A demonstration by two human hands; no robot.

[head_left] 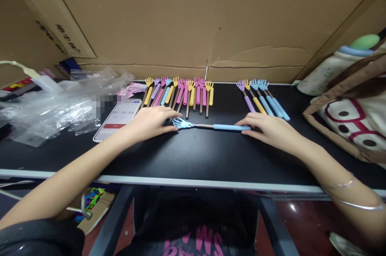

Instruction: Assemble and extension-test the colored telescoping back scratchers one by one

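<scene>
A blue telescopic back scratcher point(211, 126) lies crosswise on the black table point(193, 159), partly extended. My left hand point(150, 122) pinches its claw end between thumb and fingers. My right hand point(267, 128) is closed around its blue handle end. Behind, a row of several scratchers point(179, 94) in yellow, pink, purple and blue lies in a group. A smaller group of several scratchers point(262, 99) lies further right, near my right hand.
A phone point(118, 119) showing a timer lies left of my left hand. Crumpled clear plastic bags point(51, 105) fill the left side. Cardboard point(193, 18) forms the back wall. A patterned bag point(352, 119) stands at the right.
</scene>
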